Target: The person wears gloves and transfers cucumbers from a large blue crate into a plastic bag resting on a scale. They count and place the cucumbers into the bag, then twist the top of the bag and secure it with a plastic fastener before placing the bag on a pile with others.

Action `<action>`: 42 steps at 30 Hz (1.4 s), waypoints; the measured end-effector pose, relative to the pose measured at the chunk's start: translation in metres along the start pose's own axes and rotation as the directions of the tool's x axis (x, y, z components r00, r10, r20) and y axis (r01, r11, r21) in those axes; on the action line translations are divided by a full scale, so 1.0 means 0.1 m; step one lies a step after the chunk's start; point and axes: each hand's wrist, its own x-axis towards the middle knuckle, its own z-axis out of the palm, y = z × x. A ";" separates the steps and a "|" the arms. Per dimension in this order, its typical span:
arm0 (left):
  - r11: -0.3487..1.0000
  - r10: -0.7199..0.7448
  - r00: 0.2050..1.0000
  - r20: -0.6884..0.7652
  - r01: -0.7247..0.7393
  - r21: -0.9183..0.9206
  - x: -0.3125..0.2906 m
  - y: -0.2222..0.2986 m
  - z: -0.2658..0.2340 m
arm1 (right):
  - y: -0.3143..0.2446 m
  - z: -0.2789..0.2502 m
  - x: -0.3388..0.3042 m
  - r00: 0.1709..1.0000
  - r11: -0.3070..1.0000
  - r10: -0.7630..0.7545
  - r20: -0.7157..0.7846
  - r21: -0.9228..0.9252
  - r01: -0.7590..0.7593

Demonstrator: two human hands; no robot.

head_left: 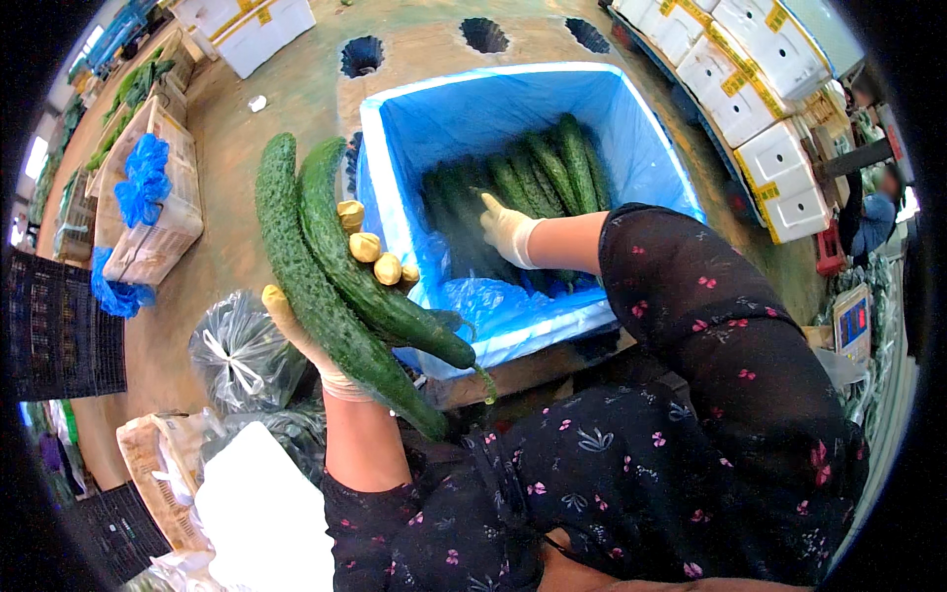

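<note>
Two long, bumpy green cucumbers [301, 259] are in my left hand [296, 324], held to the left of the box. That hand wears a pale glove; its fingertips wrap round the right side of the pair, the thumb on the left. A white foam box [524, 72] with a blue plastic liner [404, 148] stands in front of me. Inside it, several cucumbers [552, 168] lie side by side toward the far right. My right hand [508, 232], gloved too, is down in the box over the darker cucumbers at left, fingers stretched out, holding nothing visible.
Stacked white foam boxes [730, 89] with yellow tape line the right. Crates [158, 222] with blue plastic bags and cucumbers stand at left. A clear plastic bag [242, 350] and a white panel [261, 513] lie near my left arm. Dark holes [483, 36] show beyond the box.
</note>
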 end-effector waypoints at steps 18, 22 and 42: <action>0.991 -0.012 1.000 0.000 0.012 0.137 -0.05 -0.01 0.10 | 1.23 0.04 -1.33 0.831 0.431 0.554 -0.044 0.870 -0.242; 0.965 -0.002 0.998 -0.057 0.017 0.263 -0.01 -0.07 0.14 | 1.12 -0.49 -1.70 0.689 -0.215 0.719 -0.094 0.912 0.349; 0.875 0.332 0.943 -0.018 -0.301 0.378 0.01 0.08 0.09 | 0.72 -0.49 -0.53 0.803 0.141 0.540 -0.252 0.968 0.209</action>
